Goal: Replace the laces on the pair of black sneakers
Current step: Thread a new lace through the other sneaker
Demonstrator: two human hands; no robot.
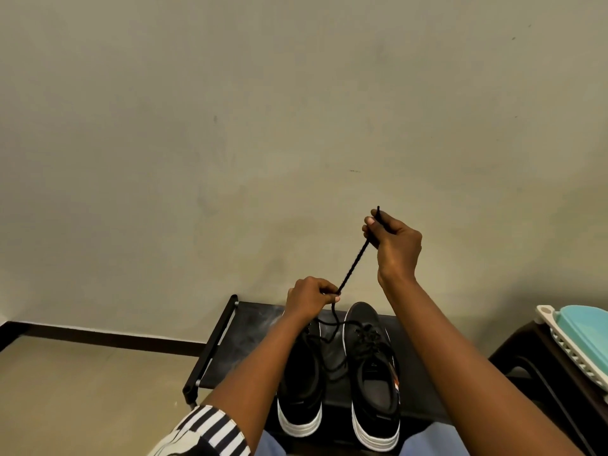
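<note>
Black lace [353, 262] stretched taut between both hands' pinching fingers [370, 225].

1. Bench [230, 350]: a low black rack-style top with a black tubular side rail at its left end, standing against the wall on the tan floor [82, 390] and showing a dusty grey smear on its surface.
2. Left sneaker [301, 399]: black with a white sole, sitting directly on the bench, toe pointing toward the wall.
3. Right sneaker [375, 383]: black, white-soled, sitting just beside the left one, parallel to it, laces lying across its tongue.
</note>
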